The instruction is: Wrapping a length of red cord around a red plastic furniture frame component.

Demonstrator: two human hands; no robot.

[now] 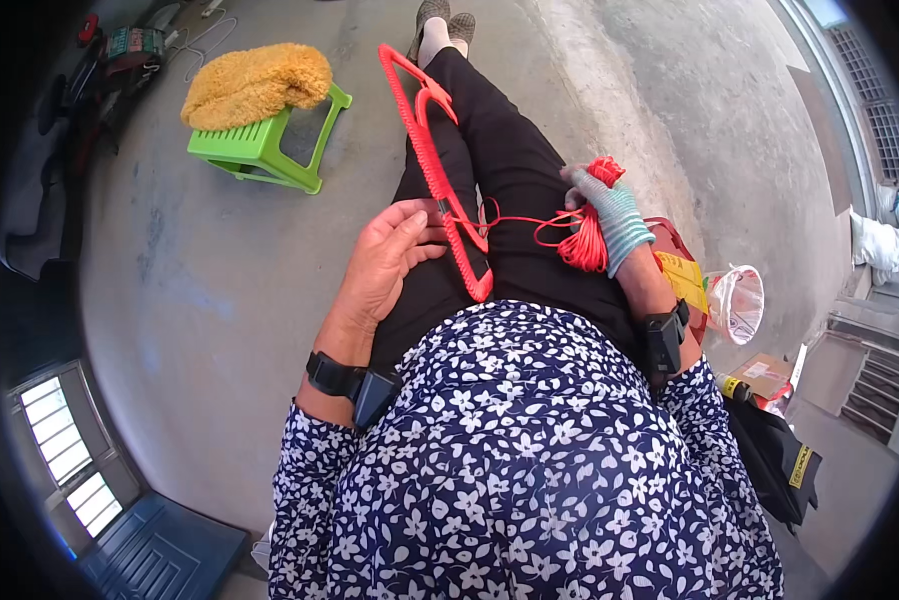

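Observation:
My bare left hand (395,250) is closed on a long, narrow red frame (438,180), shaped much like a clothes hanger and held tilted above my lap. Tight coils of red cord cover its long side. One strand runs from near my left fingers across to a bundle of red cord (585,245). In a striped knit glove, my right hand (618,212) grips that bundle over my right thigh, with cord showing above and below the fist. Part of the frame hides the tips of my left fingers.
A fluffy yellow cushion (255,85) rests on a green plastic stool (270,150) ahead to the left. Beside my right leg stand a dark red container (665,235) with yellow packaging and a white-rimmed basket (738,305). A black bag (775,460) lies farther back, near a cardboard box (765,372).

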